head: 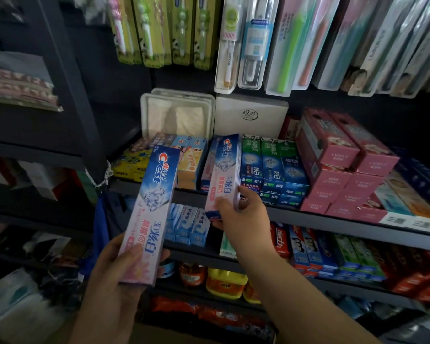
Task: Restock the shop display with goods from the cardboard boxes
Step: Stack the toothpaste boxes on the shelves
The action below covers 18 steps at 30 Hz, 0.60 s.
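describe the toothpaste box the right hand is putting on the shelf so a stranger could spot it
Find the middle shelf under the hanging toothbrushes. Left of the green Darlie boxes, the right hand grips a Crest box by its lower end. Unlike its neighbours, it is blue above and pink below, tilted rather than shelved.

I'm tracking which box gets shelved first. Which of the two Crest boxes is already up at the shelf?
The Crest box in the right hand, at: its far end reaches the shelf beside the green boxes. The left hand holds the other Crest box clear.
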{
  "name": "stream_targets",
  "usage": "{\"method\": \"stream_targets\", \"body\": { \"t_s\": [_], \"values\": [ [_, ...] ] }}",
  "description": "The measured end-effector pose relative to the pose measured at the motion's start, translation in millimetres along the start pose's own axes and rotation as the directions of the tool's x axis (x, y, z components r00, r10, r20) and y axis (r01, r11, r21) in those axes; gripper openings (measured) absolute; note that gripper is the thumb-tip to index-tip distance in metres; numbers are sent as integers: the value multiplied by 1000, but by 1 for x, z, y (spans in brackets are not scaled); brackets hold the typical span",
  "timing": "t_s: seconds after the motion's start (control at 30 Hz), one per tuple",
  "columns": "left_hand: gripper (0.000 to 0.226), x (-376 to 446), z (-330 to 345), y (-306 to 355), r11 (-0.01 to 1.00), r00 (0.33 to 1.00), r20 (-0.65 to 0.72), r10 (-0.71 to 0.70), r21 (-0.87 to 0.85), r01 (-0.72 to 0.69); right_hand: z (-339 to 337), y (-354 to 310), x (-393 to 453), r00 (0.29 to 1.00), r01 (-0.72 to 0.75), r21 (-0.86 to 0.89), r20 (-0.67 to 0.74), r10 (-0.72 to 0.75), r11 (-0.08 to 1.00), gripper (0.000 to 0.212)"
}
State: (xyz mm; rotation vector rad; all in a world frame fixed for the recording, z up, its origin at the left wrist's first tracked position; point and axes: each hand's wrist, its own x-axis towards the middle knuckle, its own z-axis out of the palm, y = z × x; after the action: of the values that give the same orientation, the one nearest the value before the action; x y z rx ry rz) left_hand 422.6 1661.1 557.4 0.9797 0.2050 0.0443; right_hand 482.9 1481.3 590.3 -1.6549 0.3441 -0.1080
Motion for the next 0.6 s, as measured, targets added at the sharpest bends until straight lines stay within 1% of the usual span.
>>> {"method": "stream_targets", "body": {
  "t_s": [0.03,0.07,0.1,0.13,0.17,0.23,0.27,0.3,0.37,0.4,0.47,0.57,0.6],
  "values": [
    [39,1,-1,0,1000,1000,8,6,0,-6,1,0,-1,1000,-4,4,-13,4,1000,52],
    [46,1,0,0,1000,1000,18,15,5,-15,3,0,-1,999,-23,23,-22,23,999,49],
    [56,2,0,0,1000,999,24,21,18,-22,5,0,1,998,-56,69,-29,58,996,46],
    [64,3,0,0,999,999,24,24,30,-25,6,0,3,993,-102,158,-35,109,982,44],
    [60,4,0,0,999,1000,13,20,27,-20,8,-1,6,985,-156,272,-33,172,949,42],
    [38,5,0,0,1000,1000,5,2,-9,-2,9,-6,11,960,-255,486,26,277,836,39],
    [34,6,1,0,1000,1000,3,-6,-20,6,10,-7,12,953,-278,543,54,297,793,36],
    [32,6,1,-1,1000,1000,3,-13,-25,13,10,-6,14,952,-283,552,59,301,784,34],
    [26,7,2,-2,999,1000,-2,-27,-27,27,11,-3,16,961,-245,493,7,277,835,37],
    [26,7,2,-2,999,999,-7,-38,-26,37,12,0,18,969,-201,425,-47,243,882,40],
    [33,9,1,-3,999,999,-13,-47,-16,46,12,4,20,977,-105,248,-154,147,963,45],
    [34,12,0,-2,998,998,-23,-55,-15,54,13,7,16,978,17,91,-209,3,996,35],
    [36,12,0,-1,998,998,-21,-58,-12,58,14,9,15,975,63,53,-215,-50,997,36]
  ]
}}
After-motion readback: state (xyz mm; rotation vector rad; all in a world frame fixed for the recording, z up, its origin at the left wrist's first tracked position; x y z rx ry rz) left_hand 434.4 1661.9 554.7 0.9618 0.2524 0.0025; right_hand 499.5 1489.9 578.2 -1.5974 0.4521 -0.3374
